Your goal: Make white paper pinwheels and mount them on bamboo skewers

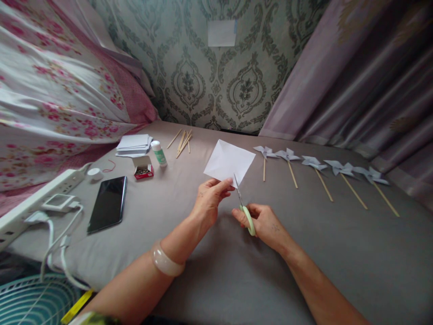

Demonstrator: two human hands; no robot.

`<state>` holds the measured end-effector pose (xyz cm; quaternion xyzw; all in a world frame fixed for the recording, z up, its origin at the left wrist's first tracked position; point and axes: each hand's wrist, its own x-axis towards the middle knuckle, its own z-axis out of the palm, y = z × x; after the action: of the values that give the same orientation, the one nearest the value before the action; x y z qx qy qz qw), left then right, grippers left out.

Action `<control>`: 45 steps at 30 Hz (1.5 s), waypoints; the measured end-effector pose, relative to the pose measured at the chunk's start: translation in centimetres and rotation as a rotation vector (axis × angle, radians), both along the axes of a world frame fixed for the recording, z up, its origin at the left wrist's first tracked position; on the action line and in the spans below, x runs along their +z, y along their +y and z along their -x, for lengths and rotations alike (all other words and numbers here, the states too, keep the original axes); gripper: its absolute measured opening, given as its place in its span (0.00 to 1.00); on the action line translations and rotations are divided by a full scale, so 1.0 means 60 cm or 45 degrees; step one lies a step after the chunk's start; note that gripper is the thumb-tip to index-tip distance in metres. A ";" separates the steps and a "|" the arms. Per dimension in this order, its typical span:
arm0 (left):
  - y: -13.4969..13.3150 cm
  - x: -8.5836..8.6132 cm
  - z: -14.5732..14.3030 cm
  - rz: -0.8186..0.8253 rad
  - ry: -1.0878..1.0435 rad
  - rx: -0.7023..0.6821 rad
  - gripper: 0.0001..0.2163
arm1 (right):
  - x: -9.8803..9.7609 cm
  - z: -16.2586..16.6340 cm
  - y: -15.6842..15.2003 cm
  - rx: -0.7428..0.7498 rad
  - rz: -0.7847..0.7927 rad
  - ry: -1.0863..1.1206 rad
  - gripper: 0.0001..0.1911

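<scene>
A square sheet of white paper [230, 159] is pinched at its near edge between the thumb and fingers of my left hand [214, 195], one corner pointing away from me. My right hand [263, 222] has its fingers through the pale green handles of a pair of scissors [250, 220]. The blades meet the paper at its near corner, just right of my left thumb. Whether a cut runs into the sheet I cannot tell. To the right, several white paper pinwheels [313, 163] on wooden sticks lie in a row.
At the back left are a stack of paper [134, 144], wooden sticks [183, 142], a glue bottle [158, 153] and a small red box [143, 169] of metal bits. Nearer lie a phone [107, 204], a white cap [95, 174] and a power strip [40, 205] with cables. A fan [37, 300] stands below the edge.
</scene>
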<state>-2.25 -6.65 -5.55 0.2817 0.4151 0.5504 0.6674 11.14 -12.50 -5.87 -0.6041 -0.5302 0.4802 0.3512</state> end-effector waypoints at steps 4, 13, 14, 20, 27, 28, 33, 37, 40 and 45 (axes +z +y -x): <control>0.000 -0.001 0.000 -0.012 0.002 -0.005 0.11 | -0.008 -0.001 0.001 -0.044 0.013 -0.007 0.20; 0.002 -0.004 0.000 -0.032 -0.014 -0.010 0.12 | -0.019 -0.005 0.005 -0.062 -0.033 -0.111 0.20; 0.001 -0.004 -0.001 -0.034 -0.013 -0.012 0.12 | -0.019 -0.004 0.004 -0.063 -0.029 -0.113 0.20; -0.006 -0.002 -0.006 -0.026 0.000 -0.059 0.11 | -0.012 -0.005 0.004 -0.059 0.023 -0.081 0.20; -0.008 0.002 -0.008 -0.010 0.001 -0.062 0.11 | -0.013 -0.007 0.006 -0.080 -0.005 -0.084 0.19; -0.008 0.002 -0.008 -0.010 0.000 -0.062 0.11 | -0.014 -0.006 0.007 -0.090 -0.008 -0.084 0.19; -0.009 0.002 -0.008 -0.017 -0.001 -0.062 0.12 | -0.019 -0.003 0.007 -0.128 -0.046 -0.092 0.19; -0.009 0.002 -0.008 -0.021 0.004 -0.068 0.11 | -0.019 -0.002 0.007 -0.139 -0.044 -0.094 0.19; -0.009 0.002 -0.008 -0.028 0.007 -0.067 0.11 | -0.020 -0.003 0.007 -0.140 -0.047 -0.108 0.18; -0.008 0.002 -0.007 -0.034 0.000 -0.067 0.11 | -0.019 -0.003 0.007 -0.133 -0.064 -0.141 0.19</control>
<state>-1.81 -7.15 -5.43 0.3014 0.4004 0.5380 0.6779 11.35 -12.11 -7.00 -0.6475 -0.5284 0.4137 0.3611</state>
